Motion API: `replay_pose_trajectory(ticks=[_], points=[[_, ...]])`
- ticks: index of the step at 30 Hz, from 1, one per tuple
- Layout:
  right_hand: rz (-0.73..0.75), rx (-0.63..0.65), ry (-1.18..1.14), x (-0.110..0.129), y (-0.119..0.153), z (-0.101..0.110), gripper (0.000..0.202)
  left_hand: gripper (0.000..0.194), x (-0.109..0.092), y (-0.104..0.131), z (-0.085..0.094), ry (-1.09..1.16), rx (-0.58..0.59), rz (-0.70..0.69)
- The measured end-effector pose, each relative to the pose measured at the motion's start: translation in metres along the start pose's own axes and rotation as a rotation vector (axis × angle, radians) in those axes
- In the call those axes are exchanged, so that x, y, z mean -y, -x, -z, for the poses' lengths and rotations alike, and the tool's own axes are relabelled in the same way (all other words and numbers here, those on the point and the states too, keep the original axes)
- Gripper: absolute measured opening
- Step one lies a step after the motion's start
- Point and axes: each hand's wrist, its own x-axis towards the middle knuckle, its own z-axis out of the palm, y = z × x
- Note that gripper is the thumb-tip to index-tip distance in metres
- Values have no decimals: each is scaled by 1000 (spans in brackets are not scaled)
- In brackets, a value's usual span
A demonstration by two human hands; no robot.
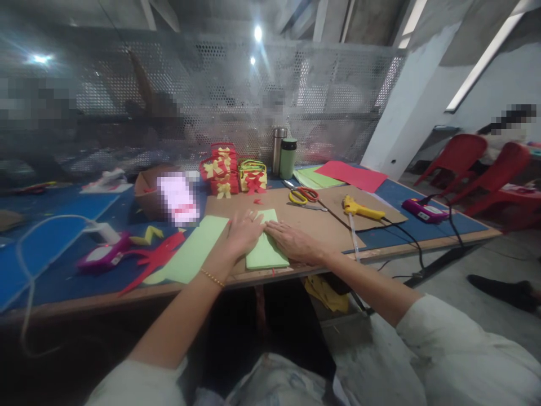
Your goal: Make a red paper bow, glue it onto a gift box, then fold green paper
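A light green folded sheet [267, 252] lies on brown cardboard [329, 228] near the table's front edge. My left hand [245, 232] rests on its left side, fingers stretched forward and lying flat. From the right, my right hand [291, 239] presses on the sheet's right edge, also flat with fingers extended. The fingertips of both hands are close together. Beside my left forearm is a larger green sheet [196, 248], with a red paper cutout [158, 259] overlapping its left part.
Scissors [302, 195] and a yellow glue gun [363, 210] lie on the right. Decorated red baskets [222, 169], a green bottle [288, 159] and a red sheet [353, 175] are behind. A purple device [103, 254] with a cable sits left.
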Motion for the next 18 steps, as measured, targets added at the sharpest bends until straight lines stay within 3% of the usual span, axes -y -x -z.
replay_pose_trajectory(ticks=[12, 18], points=[[24, -7, -60, 2, 0, 6, 49, 44, -1, -2, 5, 3, 26, -27], [-113, -18, -88, -14, -1, 26, 49, 44, 3, -5, 1, 54, 14, 14]])
